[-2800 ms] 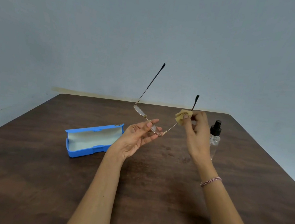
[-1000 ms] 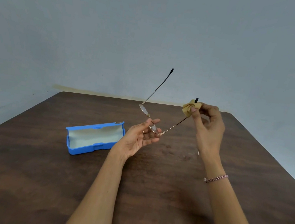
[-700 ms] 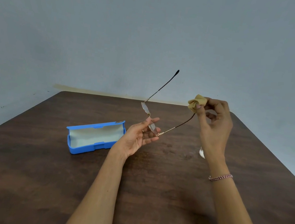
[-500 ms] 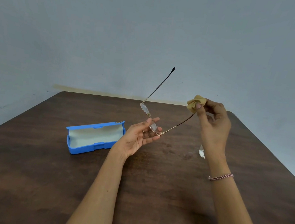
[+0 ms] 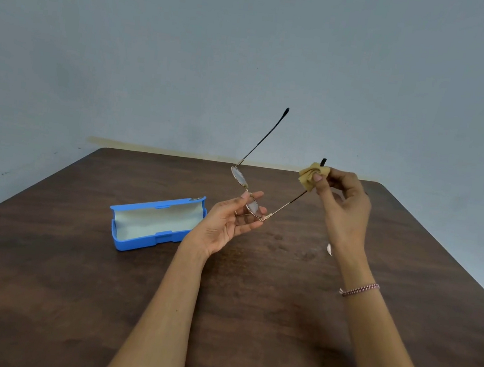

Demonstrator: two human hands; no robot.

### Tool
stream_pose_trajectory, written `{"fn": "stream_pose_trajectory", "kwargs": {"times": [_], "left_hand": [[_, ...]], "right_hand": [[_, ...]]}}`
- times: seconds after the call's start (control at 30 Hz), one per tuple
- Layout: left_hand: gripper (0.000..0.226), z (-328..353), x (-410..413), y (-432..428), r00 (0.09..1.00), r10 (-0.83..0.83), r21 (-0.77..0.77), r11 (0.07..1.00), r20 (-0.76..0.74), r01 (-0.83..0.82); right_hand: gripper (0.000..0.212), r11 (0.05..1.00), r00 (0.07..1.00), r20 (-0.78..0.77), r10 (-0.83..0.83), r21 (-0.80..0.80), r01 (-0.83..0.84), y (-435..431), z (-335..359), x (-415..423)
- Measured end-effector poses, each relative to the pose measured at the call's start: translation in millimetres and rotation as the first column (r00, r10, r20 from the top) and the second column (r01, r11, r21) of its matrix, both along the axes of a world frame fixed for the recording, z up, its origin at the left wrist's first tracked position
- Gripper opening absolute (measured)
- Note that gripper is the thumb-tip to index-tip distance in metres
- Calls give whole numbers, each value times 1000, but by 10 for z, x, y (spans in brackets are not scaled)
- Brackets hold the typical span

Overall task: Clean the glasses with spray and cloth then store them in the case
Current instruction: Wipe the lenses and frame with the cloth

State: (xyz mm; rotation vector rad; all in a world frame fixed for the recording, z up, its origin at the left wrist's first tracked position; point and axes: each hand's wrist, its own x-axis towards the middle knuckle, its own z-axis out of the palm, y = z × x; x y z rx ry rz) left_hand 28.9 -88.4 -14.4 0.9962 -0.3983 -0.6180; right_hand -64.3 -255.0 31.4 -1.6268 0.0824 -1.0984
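Dark wood table [image 5: 72, 284] is carrying an open blue case [image 5: 155, 221] w/ pale lining, lying left of the hands, lid standing up at the back. L hand [image 5: 227, 224], palm up, is pinching the glasses [image 5: 252, 208] at the nearer lens by the hinge, holding them above the table w/ both temples unfolded; R hand [image 5: 343, 207] is pinching a bunched tan cloth [image 5: 311, 176] round one temple near its black tip. Beaded bracelet [image 5: 358, 289] is sitting on R wrist.

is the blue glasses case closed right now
No, the blue case lies open on the table with its pale lining showing and nothing inside it.
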Motion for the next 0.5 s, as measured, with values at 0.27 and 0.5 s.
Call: {"fn": "stream_pose_trajectory", "kwargs": {"times": [0.27,0.5], "left_hand": [[36,2,-11,-29,999,40,-64,997,3,-39],[34,26,-47,-85,996,85,-110,990,14,-83]], "right_hand": [[24,998,991,-125,49,38,-45,20,-170,145],[23,992,971,-203,127,51,-119,97,-302,208]]}}
